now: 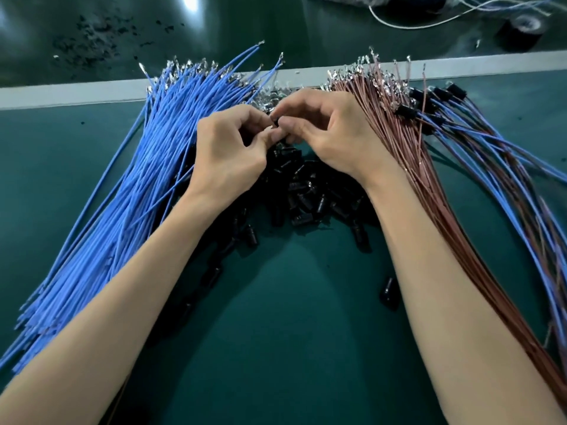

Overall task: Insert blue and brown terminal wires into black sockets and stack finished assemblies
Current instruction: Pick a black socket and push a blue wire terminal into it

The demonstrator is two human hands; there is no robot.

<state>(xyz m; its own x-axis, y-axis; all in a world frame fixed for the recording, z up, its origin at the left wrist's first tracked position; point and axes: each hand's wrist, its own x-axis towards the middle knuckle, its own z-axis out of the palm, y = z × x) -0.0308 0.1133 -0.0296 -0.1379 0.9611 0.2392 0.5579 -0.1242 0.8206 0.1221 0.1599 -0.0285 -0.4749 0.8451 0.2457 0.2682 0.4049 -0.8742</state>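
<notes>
Left hand (pixel 228 154), right hand (pixel 331 139) on black socket (pixel 275 122)

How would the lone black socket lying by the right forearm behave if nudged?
The lone black socket looks small and rounded, so it is probably light and might roll or skid on the green mat. Its glossy shell suggests it could slip when pinched. It lies apart from the socket pile, so it would likely move alone.

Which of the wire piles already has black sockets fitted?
The mixed blue-and-brown pile at far right; black sockets cap its far ends. The blue bundle and brown bundle show bare metal terminals.
</notes>
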